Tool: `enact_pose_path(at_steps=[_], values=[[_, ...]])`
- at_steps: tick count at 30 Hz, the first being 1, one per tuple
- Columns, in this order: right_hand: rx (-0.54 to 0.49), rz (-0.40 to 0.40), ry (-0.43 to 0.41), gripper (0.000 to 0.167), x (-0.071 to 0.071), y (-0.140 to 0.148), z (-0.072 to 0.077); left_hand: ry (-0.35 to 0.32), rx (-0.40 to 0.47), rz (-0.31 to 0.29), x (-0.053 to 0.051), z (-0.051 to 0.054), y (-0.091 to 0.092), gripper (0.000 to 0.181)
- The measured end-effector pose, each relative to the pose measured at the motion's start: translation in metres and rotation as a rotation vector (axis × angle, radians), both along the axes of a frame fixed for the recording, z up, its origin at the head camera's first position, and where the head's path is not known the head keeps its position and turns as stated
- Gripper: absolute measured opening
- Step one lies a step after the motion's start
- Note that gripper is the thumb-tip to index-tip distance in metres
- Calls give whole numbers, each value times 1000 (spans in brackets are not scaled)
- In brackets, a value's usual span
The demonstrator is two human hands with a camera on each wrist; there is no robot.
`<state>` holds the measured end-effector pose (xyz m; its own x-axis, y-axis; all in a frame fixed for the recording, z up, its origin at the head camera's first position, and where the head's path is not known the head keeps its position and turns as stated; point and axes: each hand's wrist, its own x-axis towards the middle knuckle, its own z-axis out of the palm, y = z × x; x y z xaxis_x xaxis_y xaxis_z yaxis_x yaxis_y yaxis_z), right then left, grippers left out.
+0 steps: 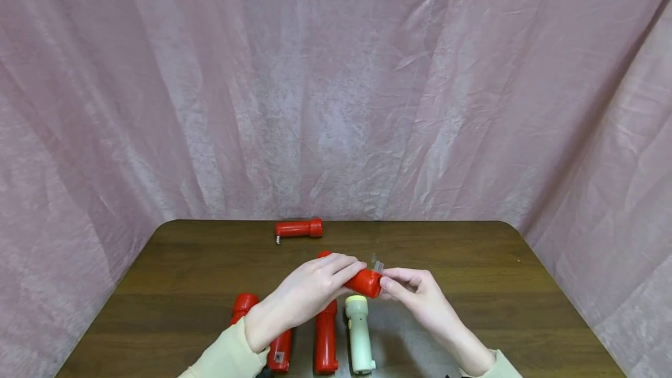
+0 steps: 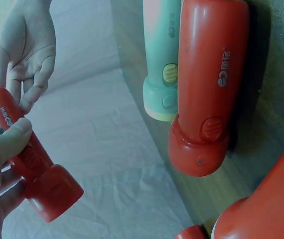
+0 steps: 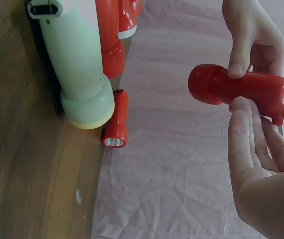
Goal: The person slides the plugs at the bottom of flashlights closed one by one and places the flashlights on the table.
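A red flashlight (image 1: 366, 283) is held above the table, slanting, its wide lamp head to the left. My left hand (image 1: 315, 284) grips the body, thumb on the side with the switch in the left wrist view. At the tail end, my right hand (image 1: 420, 290) has its thumb against the end and its fingers along the underside, as the right wrist view shows. Metal plug prongs (image 1: 378, 267) stick out from the tail beside the right fingertips. The right wrist view shows the whole red body (image 3: 261, 90); in the head view my left hand hides the lamp head.
Below the hands, a pale green flashlight (image 1: 359, 331) and a red one (image 1: 325, 343) lie side by side. Another red flashlight (image 1: 244, 303) is partly behind my left forearm. At the table's back edge lies a red flashlight (image 1: 296, 228) with prongs out. Pink curtains (image 1: 336, 104) surround the table.
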<state>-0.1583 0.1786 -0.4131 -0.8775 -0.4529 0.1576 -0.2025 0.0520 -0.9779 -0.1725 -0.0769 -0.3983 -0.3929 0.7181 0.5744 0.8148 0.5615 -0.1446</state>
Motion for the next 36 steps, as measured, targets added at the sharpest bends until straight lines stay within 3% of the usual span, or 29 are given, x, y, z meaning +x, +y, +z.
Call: enact_pose_path(at_steps=[8,17,36], values=[[33,18,10,33,10,4,-3,-15,-9,-47,8,-2,-2,47],[-13,40,54,26,11,4,-7,-16,-10,-67,12,-4,-2,44],[-15,45,102,18,15,0,-5,113,-123,-19,15,-5,-4,49]])
